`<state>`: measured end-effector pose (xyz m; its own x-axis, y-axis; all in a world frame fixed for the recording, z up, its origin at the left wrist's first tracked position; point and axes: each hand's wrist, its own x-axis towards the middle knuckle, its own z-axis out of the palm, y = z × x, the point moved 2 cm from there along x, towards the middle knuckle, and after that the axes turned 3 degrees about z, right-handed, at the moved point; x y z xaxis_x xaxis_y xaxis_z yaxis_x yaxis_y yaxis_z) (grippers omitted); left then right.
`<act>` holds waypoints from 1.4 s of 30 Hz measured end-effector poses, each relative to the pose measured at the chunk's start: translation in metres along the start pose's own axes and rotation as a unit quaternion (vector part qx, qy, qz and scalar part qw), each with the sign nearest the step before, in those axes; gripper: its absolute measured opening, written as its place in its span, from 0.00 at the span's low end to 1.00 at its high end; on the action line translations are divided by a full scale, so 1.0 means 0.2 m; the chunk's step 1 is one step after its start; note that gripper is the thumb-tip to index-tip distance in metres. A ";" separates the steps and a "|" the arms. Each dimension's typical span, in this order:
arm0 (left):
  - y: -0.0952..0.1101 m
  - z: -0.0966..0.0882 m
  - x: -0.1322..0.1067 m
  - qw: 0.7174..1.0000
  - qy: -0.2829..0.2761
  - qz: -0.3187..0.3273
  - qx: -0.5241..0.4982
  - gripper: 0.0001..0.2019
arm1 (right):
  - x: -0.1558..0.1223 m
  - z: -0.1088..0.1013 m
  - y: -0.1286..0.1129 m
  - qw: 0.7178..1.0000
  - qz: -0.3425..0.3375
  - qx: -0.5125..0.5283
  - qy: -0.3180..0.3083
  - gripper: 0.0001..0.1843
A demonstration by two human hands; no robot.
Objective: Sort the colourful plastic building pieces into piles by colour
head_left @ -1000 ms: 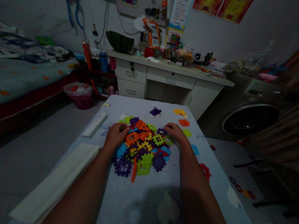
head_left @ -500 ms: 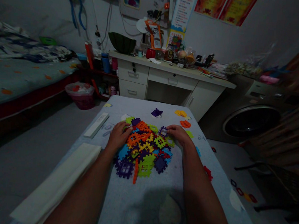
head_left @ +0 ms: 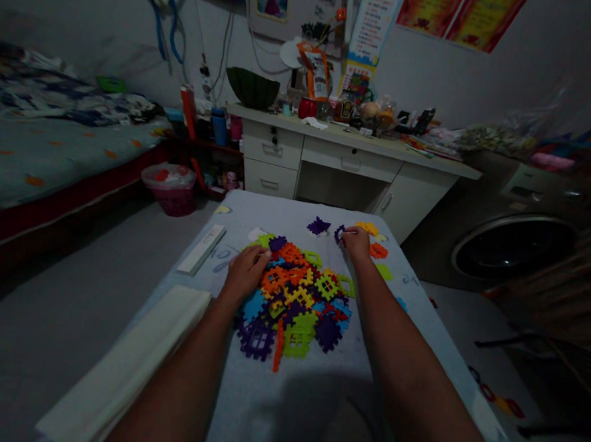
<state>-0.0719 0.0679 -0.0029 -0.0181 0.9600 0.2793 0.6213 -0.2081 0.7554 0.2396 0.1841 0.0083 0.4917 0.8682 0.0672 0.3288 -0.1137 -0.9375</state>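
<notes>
A heap of colourful plastic interlocking building pieces, in orange, purple, green, yellow, blue and red, lies on the cloth-covered table. My left hand rests against the heap's left edge with fingers loosely spread, holding nothing I can see. Beyond the heap, my right hand pinches a purple window-shaped building piece by its right side. Left of that piece sits a small group of purple pieces. Close to my right hand lie yellow pieces, orange pieces and a green piece.
A long white box and a folded pale cloth lie along the table's left side. Behind stands a cluttered white desk, with a washing machine to its right. A pink bin stands on the floor at left.
My right hand has carried the purple window-shaped piece from the heap's upper right edge to the table's far side. My left hand stays at the heap. The view has shifted slightly.
</notes>
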 end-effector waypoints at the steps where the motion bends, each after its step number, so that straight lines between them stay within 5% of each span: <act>1: 0.00 0.00 0.00 1.000 0.003 -0.001 -0.008 0.22 | 0.03 0.02 -0.01 1.000 -0.009 -0.020 0.015 0.13; 9: -0.02 0.00 0.01 0.999 0.014 -0.004 -0.047 0.24 | 0.12 0.13 -0.08 0.976 -0.098 -0.176 0.077 0.11; 19: -0.02 0.00 0.01 0.998 0.028 0.000 -0.062 0.25 | 0.07 0.22 -0.05 0.970 -0.119 -0.204 -0.063 0.08; 28: -0.07 0.02 0.03 0.995 0.097 -0.004 -0.033 0.21 | -0.05 0.20 -0.08 0.968 -0.178 -0.155 -0.089 0.13; 35: -0.06 0.01 0.02 0.990 0.126 -0.060 0.002 0.16 | -0.28 0.38 -0.20 0.913 -0.219 -0.189 -0.288 0.12; 42: -0.07 0.01 0.02 0.990 0.127 -0.060 0.003 0.14 | -0.44 0.48 -0.30 0.870 -0.257 -0.278 -0.316 0.16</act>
<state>-0.0783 0.0752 -0.0132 -0.2883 0.8996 0.3280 0.6077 -0.0928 0.7887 0.1001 0.1610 0.0262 -0.3195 0.9454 0.0642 0.7993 0.3053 -0.5175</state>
